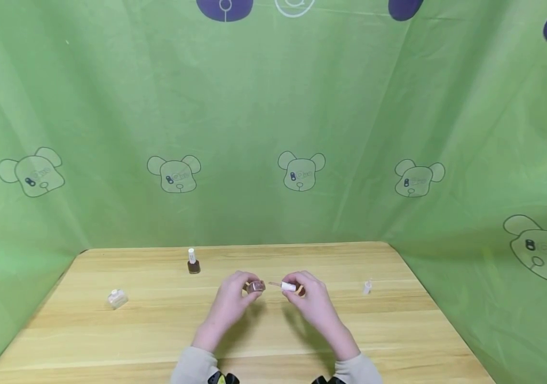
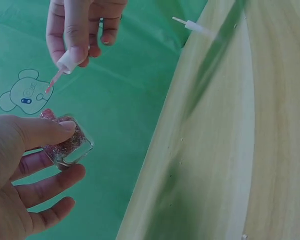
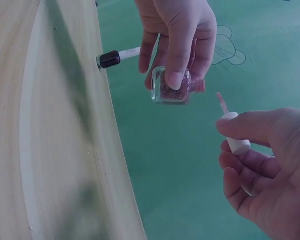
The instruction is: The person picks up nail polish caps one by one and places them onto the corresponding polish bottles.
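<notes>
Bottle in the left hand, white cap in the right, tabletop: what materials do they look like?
Bottle: likely glass, glossy; see-through walls with bright edges, though clear plastic is possible.
Cap: probably plastic, smooth; opaque, even white.
Tabletop: wood or wood-look laminate, seemingly matte; pale grain bands, can't tell which.

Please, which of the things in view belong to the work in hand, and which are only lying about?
In use:
glitter bottle, in the left hand
white brush cap, in the right hand

Apparently set aside:
dark bottle, standing, capped
clear bottle
loose brush cap
</notes>
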The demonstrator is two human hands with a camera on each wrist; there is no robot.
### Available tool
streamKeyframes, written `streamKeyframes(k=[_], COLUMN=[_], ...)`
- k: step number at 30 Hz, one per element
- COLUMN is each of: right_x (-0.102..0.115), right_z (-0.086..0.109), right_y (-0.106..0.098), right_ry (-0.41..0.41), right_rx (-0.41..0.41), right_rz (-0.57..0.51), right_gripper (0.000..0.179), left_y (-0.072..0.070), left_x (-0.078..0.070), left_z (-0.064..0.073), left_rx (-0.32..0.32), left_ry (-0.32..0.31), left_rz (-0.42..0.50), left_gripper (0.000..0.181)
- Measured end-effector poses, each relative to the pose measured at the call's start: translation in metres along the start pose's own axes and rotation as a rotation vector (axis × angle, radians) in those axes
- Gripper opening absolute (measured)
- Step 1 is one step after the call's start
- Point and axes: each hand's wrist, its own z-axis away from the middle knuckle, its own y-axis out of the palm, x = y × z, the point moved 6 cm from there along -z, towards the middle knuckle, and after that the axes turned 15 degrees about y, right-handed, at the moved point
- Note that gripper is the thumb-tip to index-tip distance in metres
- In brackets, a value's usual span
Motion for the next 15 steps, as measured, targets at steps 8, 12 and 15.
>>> streamKeyframes(k=[8,12,15], right_x=[0.0054,0.0058,0.0063], right_z=[0.0023,0.0031,0.0037], right_y=[-0.0015,-0.0016,-0.0021], right_ry=[-0.003,0.003,-0.001], right_rx=[0.004,0.007,0.008], right_rz=[0.021,0.041,0.058], right_gripper=[0.021,0.022,0.022], left_y=[0.0049,0.0072,0.0092], left_x=[-0.0044,-0.0058,-0.0063], left_z=[0.0002,0.0004,0.0005], left_rx=[0.039,0.045,0.05], left_ry=[0.003,0.005,0.009], left_rz=[-0.034,-0.035,-0.044], left_gripper=[0.019,0.02,0.021])
